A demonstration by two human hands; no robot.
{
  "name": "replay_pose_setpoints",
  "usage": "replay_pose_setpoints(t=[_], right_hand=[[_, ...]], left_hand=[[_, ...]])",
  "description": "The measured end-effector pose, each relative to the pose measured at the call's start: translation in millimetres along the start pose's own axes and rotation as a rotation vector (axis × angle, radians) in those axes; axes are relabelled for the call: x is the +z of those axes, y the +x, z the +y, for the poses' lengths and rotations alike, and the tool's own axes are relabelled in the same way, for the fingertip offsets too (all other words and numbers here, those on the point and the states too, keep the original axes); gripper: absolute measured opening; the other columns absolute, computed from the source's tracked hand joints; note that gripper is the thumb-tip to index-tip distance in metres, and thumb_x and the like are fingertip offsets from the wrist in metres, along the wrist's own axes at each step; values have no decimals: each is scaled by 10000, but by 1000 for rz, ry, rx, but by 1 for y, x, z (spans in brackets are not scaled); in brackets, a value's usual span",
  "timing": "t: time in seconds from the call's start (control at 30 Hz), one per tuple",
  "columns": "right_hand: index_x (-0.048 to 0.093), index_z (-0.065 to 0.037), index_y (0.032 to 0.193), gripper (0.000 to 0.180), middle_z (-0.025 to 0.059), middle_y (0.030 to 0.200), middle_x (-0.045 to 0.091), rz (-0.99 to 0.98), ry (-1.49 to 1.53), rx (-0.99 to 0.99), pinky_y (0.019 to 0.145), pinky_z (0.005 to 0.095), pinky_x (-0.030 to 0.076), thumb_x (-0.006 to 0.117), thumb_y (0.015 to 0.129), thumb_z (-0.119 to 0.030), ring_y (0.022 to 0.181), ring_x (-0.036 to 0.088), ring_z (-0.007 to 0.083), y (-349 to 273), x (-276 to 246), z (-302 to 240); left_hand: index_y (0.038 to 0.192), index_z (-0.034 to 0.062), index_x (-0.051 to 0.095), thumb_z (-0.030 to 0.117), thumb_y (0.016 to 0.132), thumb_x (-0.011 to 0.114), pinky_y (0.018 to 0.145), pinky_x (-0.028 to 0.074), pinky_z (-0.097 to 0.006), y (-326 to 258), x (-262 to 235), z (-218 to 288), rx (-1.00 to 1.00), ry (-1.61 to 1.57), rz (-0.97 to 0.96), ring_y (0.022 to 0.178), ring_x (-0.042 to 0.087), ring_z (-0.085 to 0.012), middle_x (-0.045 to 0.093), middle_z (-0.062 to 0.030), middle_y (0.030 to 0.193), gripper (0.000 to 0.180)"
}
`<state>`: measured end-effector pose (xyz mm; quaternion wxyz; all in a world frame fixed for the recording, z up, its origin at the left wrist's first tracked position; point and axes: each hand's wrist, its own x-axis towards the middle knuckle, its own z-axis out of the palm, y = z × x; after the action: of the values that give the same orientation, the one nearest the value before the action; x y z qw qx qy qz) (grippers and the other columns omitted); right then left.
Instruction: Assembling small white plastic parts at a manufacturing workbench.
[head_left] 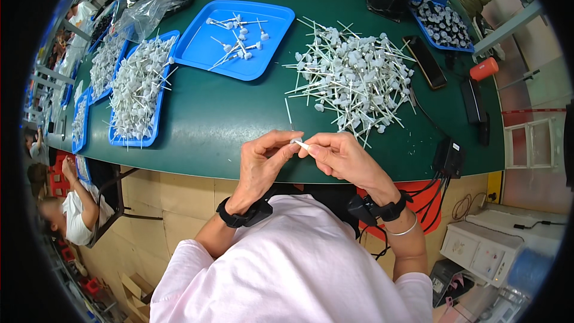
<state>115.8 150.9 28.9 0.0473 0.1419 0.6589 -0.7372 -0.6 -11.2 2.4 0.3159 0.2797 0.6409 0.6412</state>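
My left hand (263,158) is closed in a pinch on a small white part with a thin pale stem (289,112), which points away from me above the table's near edge. Its pale head is mostly hidden by the fingertips. My right hand (344,157) meets it, thumb and fingers pinched on a short white stick-like piece (303,145) that touches or nearly touches the part. Just beyond the hands to the right lies a large loose pile of similar white stemmed parts (356,75). Farther left, a blue tray (197,42) holds several of them.
Blue trays heaped with white parts (140,87) line the left of the green table (239,125). A phone (426,63), a black box with cables (448,157), an orange roll (483,69) and a tray of dark parts (443,24) are at right. Another person (84,209) sits at left.
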Motion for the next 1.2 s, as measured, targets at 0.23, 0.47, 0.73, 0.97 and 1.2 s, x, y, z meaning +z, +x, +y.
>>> replay_pose_setpoints(t=[0.23,0.47,0.73,0.97,1.2], right_hand=[[621,-8,1033,312,-45,593,445,-119,361,141,356,182,172,504,1029,-298,437,286,-11,-1,-1,15],[609,-19,1080,282,-16,600,485,2,119,135,406,230,293,495,1024,-271,462,380,44,-8,1,-6],[569,-46,1104,209,181,696,613,370,-638,-234,534,444,452,611,909,-107,633,617,380,-24,34,-11],[555,-29,1120,228,174,801,663,409,-713,-299,557,458,495,611,906,-82,669,647,372,-19,42,-5],[557,-34,1112,207,172,864,680,447,-700,-318,578,455,511,599,914,-80,712,652,383,-16,43,-4]], left_hand=[[1116,23,702,29,891,675,741,529,-239,-3,3,3,132,247,42,848,679,-110,729,-78,905,227],[1184,0,659,62,942,625,720,538,-227,-1,6,2,-68,-84,9,860,700,-137,727,-86,932,252],[1147,-43,652,103,958,609,681,546,-236,6,6,-2,-93,-156,49,810,685,-124,721,-96,917,242],[1110,-20,676,76,945,619,666,541,-221,6,6,-7,-71,-99,94,807,694,-109,725,-75,889,199],[1113,-26,669,75,943,625,682,548,-229,4,11,-4,-73,-150,132,833,697,-123,720,-80,917,203]])
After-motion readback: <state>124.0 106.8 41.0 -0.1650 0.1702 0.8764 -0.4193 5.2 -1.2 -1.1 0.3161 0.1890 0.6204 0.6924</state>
